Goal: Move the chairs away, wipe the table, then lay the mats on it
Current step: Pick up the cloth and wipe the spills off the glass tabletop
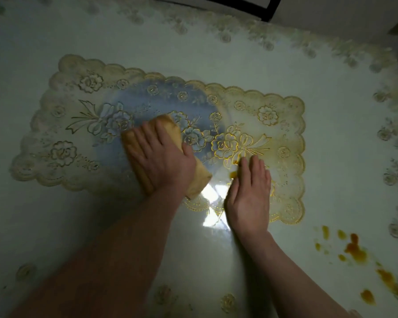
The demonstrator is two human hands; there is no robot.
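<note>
Mat (274, 125) lies mid-table (193, 37), so we press our left hand (163, 157) flat, fingers spread, on the cloth (199, 177) to wipe it, our right hand (248, 196) flat at the mat's near edge, likely to stop it sliding.

Left hand (161, 157): centre frame, palm down, fingers straight, forearm from lower left. Right hand (248, 193): flat, just right of it.

Lighting: dim, greenish cast. Glare: one bright white patch on the table (213, 203) at centre. Vignetting: dark toward 7 o'clock. Blur: smeared edges at 3 o'clock; wide-angle bending.
</note>
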